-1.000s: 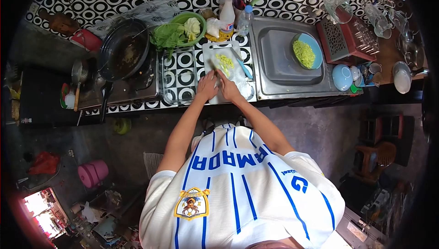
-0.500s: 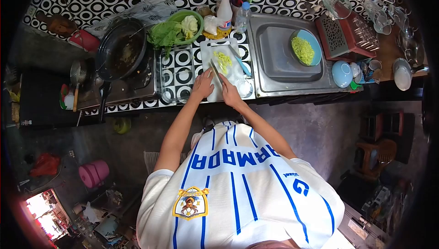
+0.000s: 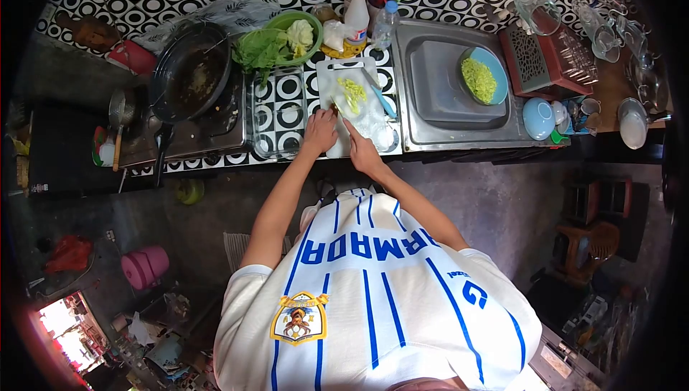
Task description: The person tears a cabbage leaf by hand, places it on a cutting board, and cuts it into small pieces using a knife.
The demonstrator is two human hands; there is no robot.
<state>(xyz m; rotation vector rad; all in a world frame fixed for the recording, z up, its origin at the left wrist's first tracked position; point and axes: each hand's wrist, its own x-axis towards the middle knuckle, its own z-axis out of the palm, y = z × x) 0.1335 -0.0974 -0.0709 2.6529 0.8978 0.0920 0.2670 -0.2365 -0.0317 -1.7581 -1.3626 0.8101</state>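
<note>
A white cutting board [image 3: 373,132] lies on the tiled counter, with chopped pale green vegetable [image 3: 351,94] near its middle. My right hand [image 3: 362,152] is closed on a knife [image 3: 339,109], whose blade points up and left toward my left hand. At the board's left edge my left hand [image 3: 321,131] has its fingers pressed together beside the blade; what they hold is too small to make out. A second knife with a light blue handle [image 3: 385,103] rests on the board's right side.
Behind the board stand a green basket of leaves [image 3: 314,48], a white bottle [image 3: 356,14] and a clear bottle [image 3: 386,25]. A black wok [image 3: 194,78] sits at the left. At the right, a blue bowl of chopped vegetable [image 3: 500,77] rests over the sink [image 3: 459,135].
The knife in my right hand has tilted, and its blade now shows less, closer to my left fingers. The view has shifted slightly.
</note>
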